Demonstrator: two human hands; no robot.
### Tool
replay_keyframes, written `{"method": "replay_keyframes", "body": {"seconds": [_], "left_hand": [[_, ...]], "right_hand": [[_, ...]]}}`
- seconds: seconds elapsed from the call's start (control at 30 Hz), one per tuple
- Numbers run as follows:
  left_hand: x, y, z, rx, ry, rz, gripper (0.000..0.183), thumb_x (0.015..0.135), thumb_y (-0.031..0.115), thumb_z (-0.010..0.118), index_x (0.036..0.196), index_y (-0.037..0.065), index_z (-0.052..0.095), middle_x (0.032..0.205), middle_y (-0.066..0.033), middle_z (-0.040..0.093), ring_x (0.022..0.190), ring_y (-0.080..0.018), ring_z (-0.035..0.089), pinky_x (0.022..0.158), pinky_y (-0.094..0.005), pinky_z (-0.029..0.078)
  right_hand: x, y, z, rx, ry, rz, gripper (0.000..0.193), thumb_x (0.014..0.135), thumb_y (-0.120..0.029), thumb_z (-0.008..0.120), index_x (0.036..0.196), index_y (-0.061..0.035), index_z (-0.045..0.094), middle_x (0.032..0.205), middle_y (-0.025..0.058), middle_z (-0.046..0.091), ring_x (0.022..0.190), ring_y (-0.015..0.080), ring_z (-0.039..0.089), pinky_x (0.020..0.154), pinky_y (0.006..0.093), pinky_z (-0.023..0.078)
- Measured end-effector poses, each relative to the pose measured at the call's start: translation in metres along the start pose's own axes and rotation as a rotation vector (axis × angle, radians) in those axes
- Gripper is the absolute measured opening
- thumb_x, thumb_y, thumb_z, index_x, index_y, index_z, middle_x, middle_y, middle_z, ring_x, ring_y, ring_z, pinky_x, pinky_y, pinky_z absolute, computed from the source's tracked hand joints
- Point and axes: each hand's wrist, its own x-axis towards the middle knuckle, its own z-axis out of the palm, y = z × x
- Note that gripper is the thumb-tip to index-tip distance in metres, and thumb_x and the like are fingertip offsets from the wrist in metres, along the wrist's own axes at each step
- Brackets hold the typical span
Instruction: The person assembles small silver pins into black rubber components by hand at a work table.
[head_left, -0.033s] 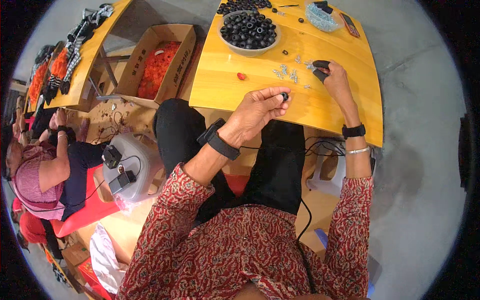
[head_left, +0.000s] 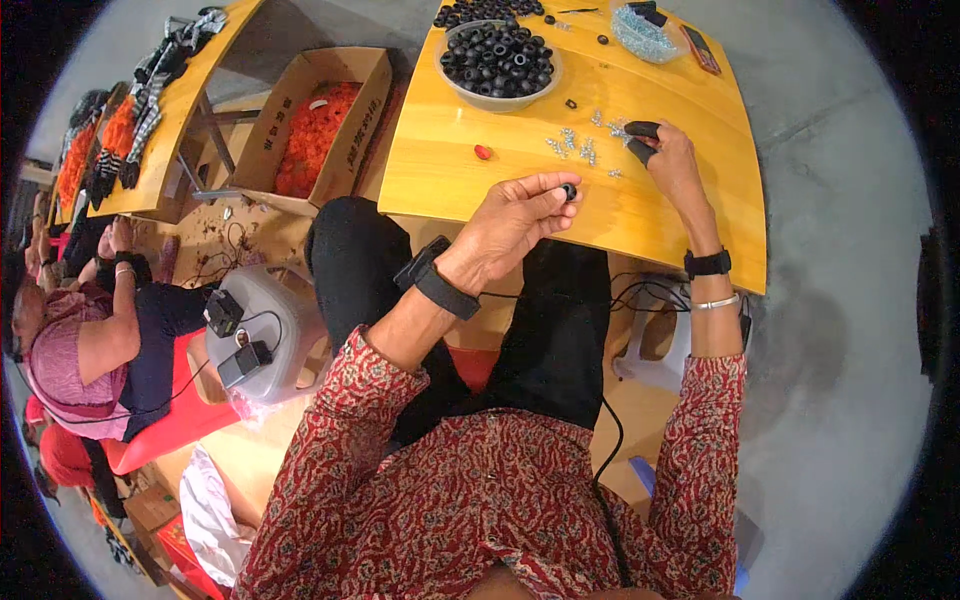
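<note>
Between the thumb and fingers of my left hand (head_left: 522, 222) is a small round black bead (head_left: 569, 192) with a hole in it, held just above the table's near edge. My right hand (head_left: 672, 160) wears black covers on its thumb and forefinger. Those two fingertips are apart and reach down at a loose scatter of tiny silvery pieces (head_left: 588, 150) on the yellow table (head_left: 450, 180). Whether a fingertip touches one of the pieces is too small to tell. A clear bowl (head_left: 500, 102) heaped with similar black beads stands farther back on the left.
A second clear tub (head_left: 645, 38) of silvery pieces sits at the far right, beside a red-edged flat device (head_left: 701, 50). A red bit (head_left: 483, 152) lies left of the scatter. Left of the table stands a cardboard box (head_left: 262, 160) of orange material. Another person (head_left: 90, 350) sits farther left.
</note>
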Motion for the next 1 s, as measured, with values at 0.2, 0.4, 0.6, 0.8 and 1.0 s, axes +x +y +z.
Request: {"method": "replay_keyframes", "body": {"seconds": [0.2, 0.4, 0.6, 0.8, 1.0], "left_hand": [[0.001, 0.004, 0.000, -0.037, 0.027, -0.007, 0.028, 0.091, 0.006, 0.051, 0.118, -0.003, 0.052, 0.101, -0.0068, 0.060, 0.084, -0.0112, 0.057, 0.077, -0.0223, 0.049], [0.002, 0.007, -0.003, -0.064, 0.032, -0.018, 0.028, 0.091, 0.006, 0.051, 0.118, -0.003, 0.052, 0.100, -0.0064, 0.060, 0.084, -0.0113, 0.057, 0.077, -0.0225, 0.049], [0.005, 0.005, -0.001, -0.077, 0.023, -0.029, 0.029, 0.091, 0.006, 0.052, 0.118, -0.003, 0.052, 0.101, -0.0070, 0.060, 0.084, -0.0117, 0.058, 0.077, -0.0224, 0.049], [0.003, 0.009, -0.002, -0.062, 0.046, -0.001, 0.030, 0.090, 0.005, 0.053, 0.118, -0.004, 0.051, 0.102, -0.0082, 0.059, 0.084, -0.0123, 0.058, 0.078, -0.0228, 0.050], [0.001, 0.006, 0.000, -0.039, 0.027, -0.018, 0.029, 0.090, 0.005, 0.052, 0.118, -0.004, 0.052, 0.102, -0.0083, 0.059, 0.084, -0.0119, 0.058, 0.078, -0.0228, 0.050]], "right_hand": [[-0.001, 0.011, -0.004, -0.029, -0.073, 0.098, 0.017, 0.076, 0.000, 0.063, 0.093, 0.0012, 0.066, 0.085, 0.0110, 0.068, 0.075, 0.0159, 0.062, 0.068, 0.0271, 0.048], [0.006, 0.025, -0.007, 0.188, -0.082, 0.175, 0.016, 0.078, 0.000, 0.064, 0.094, 0.0045, 0.065, 0.085, 0.0072, 0.067, 0.079, 0.0128, 0.061, 0.072, 0.0254, 0.048], [0.017, 0.035, -0.005, 0.193, 0.071, 0.141, 0.023, 0.077, 0.000, 0.062, 0.100, -0.0003, 0.066, 0.090, 0.0130, 0.068, 0.077, 0.0157, 0.063, 0.068, 0.0263, 0.049], [-0.020, 0.027, -0.025, 0.140, 0.228, 0.263, 0.023, 0.078, -0.002, 0.066, 0.100, 0.0010, 0.065, 0.087, 0.0094, 0.067, 0.077, 0.0156, 0.062, 0.067, 0.0253, 0.048], [-0.056, 0.005, -0.025, 0.096, 0.101, 0.085, 0.020, 0.078, 0.000, 0.065, 0.097, 0.0015, 0.064, 0.090, 0.0080, 0.061, 0.079, 0.0152, 0.060, 0.068, 0.0245, 0.047]]}}
